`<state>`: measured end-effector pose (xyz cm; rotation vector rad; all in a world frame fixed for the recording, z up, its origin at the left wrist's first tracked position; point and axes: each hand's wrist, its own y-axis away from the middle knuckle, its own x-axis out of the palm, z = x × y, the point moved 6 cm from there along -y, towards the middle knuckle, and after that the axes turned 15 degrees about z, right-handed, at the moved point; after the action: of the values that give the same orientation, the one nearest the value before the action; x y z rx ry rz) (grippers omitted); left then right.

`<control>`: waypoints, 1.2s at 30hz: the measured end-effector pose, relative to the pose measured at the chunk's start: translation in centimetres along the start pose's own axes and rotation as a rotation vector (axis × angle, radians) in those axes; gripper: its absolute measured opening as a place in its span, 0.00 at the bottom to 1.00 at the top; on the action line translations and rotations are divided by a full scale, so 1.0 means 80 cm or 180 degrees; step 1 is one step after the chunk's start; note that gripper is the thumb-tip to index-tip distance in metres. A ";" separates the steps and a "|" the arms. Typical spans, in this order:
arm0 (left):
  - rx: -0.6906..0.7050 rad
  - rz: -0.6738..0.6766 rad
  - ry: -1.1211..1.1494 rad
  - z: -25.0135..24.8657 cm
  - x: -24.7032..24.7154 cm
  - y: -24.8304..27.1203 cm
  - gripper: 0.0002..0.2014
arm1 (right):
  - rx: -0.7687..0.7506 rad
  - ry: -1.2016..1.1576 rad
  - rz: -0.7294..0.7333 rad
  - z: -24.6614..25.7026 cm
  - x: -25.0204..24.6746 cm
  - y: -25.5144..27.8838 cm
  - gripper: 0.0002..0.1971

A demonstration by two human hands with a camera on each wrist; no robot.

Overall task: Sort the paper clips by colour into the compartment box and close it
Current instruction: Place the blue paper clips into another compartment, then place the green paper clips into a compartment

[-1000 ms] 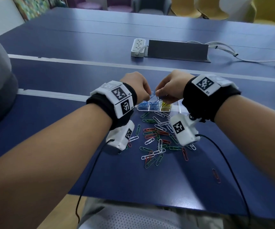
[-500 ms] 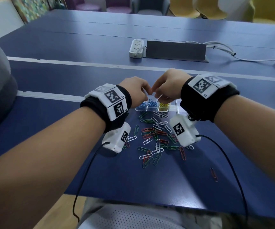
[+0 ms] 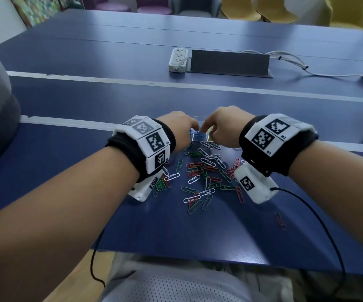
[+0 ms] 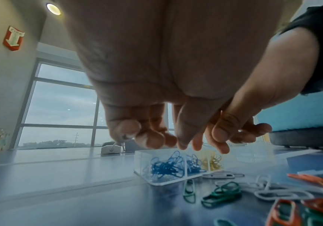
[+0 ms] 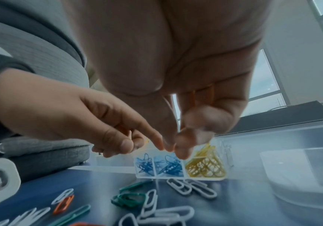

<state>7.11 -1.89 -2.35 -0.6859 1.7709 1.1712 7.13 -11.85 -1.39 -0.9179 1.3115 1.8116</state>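
Hovering side by side over the small clear plastic compartment box (image 3: 200, 137), the left hand (image 3: 177, 127) and the right hand (image 3: 224, 125) hang with fingertips pointing down, nearly touching each other. From the wrist views both grips look loosely curled, and whether either pinches a clip cannot be told. The box stands on the dark blue counter (image 3: 89, 101), toward its middle, just beyond the loose pile. Two of its compartments hold blue paper clips (image 5: 156, 165); the one to their right holds yellow paper clips (image 5: 205, 167). The scattered green, red and white paper clips (image 3: 204, 173) lie between the box and the near edge of the counter, under the wrists. A single red clip (image 3: 280, 221) lies apart toward the near right edge. The clear lid (image 5: 301, 168) rests right of the box.
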 end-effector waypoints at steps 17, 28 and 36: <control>0.0167 -0.0028 -0.0053 -0.007 0.008 0.013 0.09 | 0.0226 0.0521 0.0102 -0.013 0.021 -0.005 0.06; 0.0298 0.0171 -0.0396 -0.045 0.011 -0.008 0.11 | 0.0060 0.0674 0.0243 -0.016 0.025 0.002 0.14; 0.0393 0.0107 -0.0185 -0.044 0.010 -0.004 0.07 | -0.0061 0.0212 0.0128 -0.026 0.017 0.011 0.09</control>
<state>5.73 -5.24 -2.60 -0.5460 1.7954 1.0833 5.97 -13.86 -2.58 -0.9763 1.3647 1.8413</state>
